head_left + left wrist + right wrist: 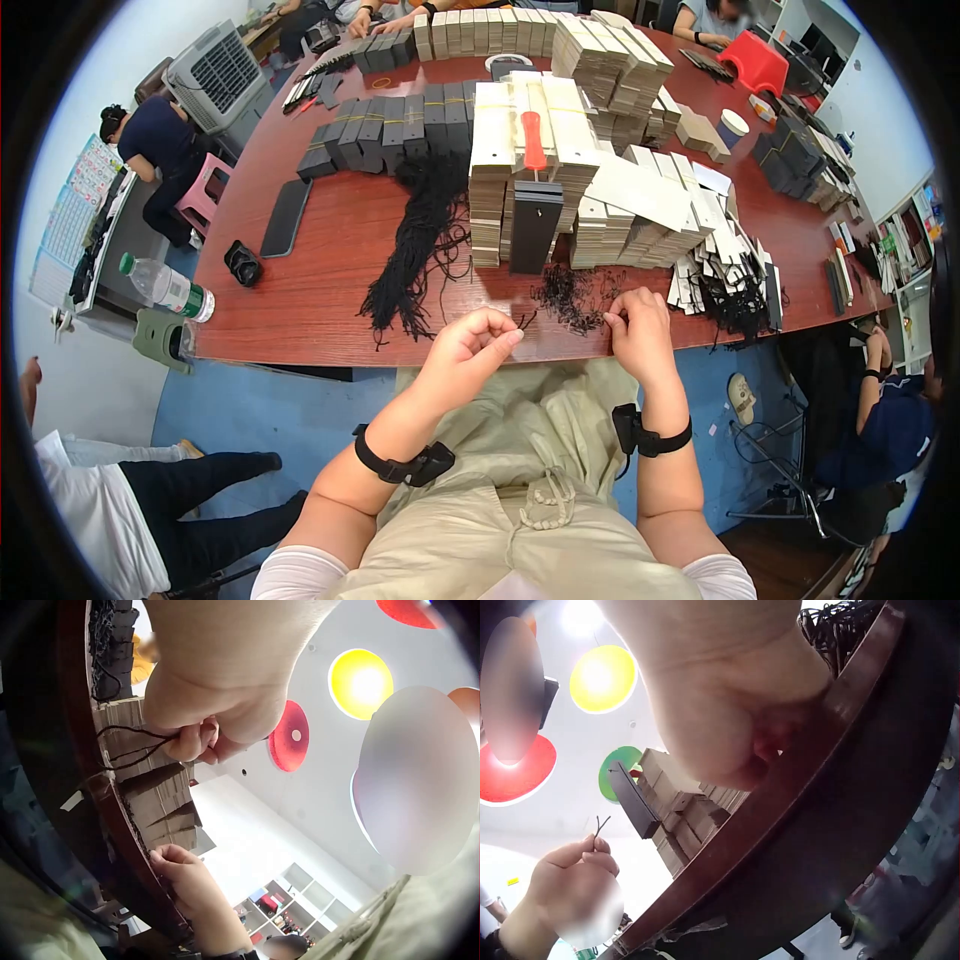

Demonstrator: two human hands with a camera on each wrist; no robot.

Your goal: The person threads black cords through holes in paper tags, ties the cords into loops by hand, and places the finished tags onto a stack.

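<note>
My left hand (468, 350) pinches a thin black cord (527, 320) between thumb and fingers, above the table's front edge. In the left wrist view the black cord (129, 730) spreads into a loop, and two strands stick up in the right wrist view. My right hand (640, 325) is palm down at the table edge, fingers curled and tips at the pile of small black bits (575, 297); whether it pinches one, I cannot tell. Behind the pile stands a dark upright block (536, 235), with a red-handled tool (534, 140) above it.
Tall stacks of pale cards (491, 215) rise behind the block. To the left lie a bundle of black cords (412, 245), a phone (286, 218) and a bottle (170, 288). Pale tags with black cords (725, 275) heap up on the right. Other people sit around.
</note>
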